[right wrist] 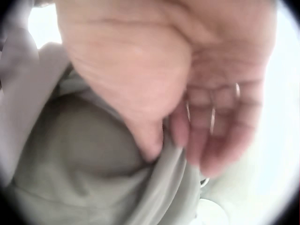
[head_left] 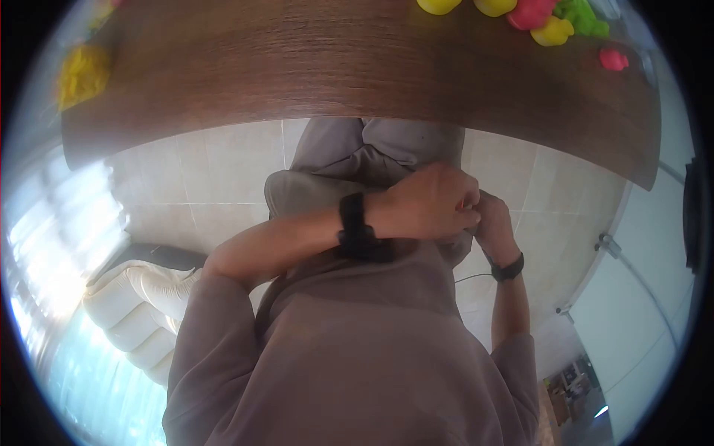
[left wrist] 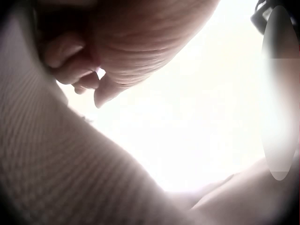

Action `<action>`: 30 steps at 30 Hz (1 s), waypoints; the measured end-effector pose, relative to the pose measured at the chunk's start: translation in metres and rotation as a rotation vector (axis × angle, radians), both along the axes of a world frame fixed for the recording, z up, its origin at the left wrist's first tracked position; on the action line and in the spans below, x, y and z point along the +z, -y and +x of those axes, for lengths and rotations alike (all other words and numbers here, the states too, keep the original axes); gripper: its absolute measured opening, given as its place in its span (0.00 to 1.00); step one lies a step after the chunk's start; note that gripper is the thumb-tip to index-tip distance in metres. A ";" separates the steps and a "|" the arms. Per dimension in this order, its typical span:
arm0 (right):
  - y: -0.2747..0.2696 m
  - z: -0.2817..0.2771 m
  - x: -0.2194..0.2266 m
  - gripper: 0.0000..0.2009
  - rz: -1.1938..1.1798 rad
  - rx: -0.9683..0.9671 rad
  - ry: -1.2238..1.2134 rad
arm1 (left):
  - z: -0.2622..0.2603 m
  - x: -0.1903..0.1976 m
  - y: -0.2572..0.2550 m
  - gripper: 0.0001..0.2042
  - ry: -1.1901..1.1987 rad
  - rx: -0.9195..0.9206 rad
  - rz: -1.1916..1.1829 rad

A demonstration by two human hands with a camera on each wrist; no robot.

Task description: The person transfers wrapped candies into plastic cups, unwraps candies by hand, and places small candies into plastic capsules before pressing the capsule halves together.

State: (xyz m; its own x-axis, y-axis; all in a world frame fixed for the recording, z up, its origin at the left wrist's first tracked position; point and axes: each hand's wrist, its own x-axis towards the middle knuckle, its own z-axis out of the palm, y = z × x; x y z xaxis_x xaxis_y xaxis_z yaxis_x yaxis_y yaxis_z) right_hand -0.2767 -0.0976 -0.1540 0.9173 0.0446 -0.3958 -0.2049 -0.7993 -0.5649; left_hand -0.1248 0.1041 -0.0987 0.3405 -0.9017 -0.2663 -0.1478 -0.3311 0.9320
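Observation:
Both hands meet low in front of the body, over the lap. My left hand [head_left: 428,201] reaches across from the left with fingers curled; a small orange-red spot shows between its fingers, and I cannot tell what they hold. In the left wrist view its curled fingers [left wrist: 70,56] are close to the woven brown-grey clothing [left wrist: 56,154]. My right hand [head_left: 494,223] is just right of the left one. In the right wrist view its thumb and index finger pinch a fold of the grey-brown cloth [right wrist: 164,187], while the other fingers bend loosely beside it.
A brown wooden table [head_left: 297,67] stands ahead, its near edge beyond the lap. Yellow, pink and green toy-like pieces [head_left: 552,31] lie at its far right, a yellow thing [head_left: 83,74] at its left corner. A cream padded seat [head_left: 141,305] is behind left.

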 end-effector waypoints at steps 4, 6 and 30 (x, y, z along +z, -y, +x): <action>-0.001 0.016 0.053 0.11 0.024 -0.082 -0.086 | 0.025 0.002 -0.027 0.15 -0.775 0.220 -0.085; -0.006 0.031 0.071 0.12 0.070 -0.172 0.037 | 0.030 0.002 -0.035 0.16 -1.211 0.342 -0.205; -0.096 0.079 0.030 0.16 1.006 -0.525 0.323 | 0.012 -0.015 -0.061 0.13 -1.089 0.913 -0.271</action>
State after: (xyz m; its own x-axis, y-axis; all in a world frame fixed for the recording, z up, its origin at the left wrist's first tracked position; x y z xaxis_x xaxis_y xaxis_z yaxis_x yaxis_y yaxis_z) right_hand -0.1981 -0.0019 -0.1242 0.9672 -0.2091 -0.1442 -0.1081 0.1747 -0.9787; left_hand -0.1124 0.1655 -0.1135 0.5577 -0.5485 -0.6230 0.8248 0.2816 0.4904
